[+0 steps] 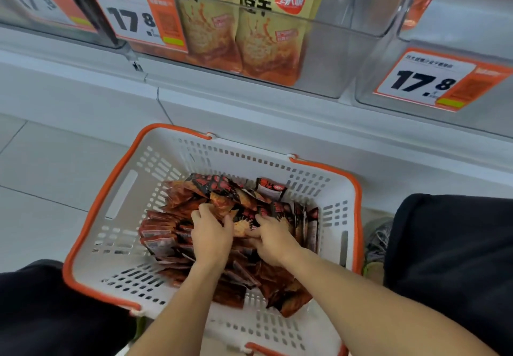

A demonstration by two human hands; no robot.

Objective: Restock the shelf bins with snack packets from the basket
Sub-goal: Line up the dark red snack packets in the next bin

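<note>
While your left hand (212, 233) and right hand (273, 240) both grasp snack packets (172, 240) heaped in the near basket (111, 244), an overfull bunch could spill before reaching the far bin (327, 58).

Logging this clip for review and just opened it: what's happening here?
A person crouched in front of a store shelf has both hands down in a white basket with orange trim on the floor. The left hand and right hand are gathering small red-and-black snack packets from the pile, fingers curled around some of them. Nothing has been lifted out yet. Above, a clear shelf bin holds large yellow bags beside price tags reading 17.8.
</note>
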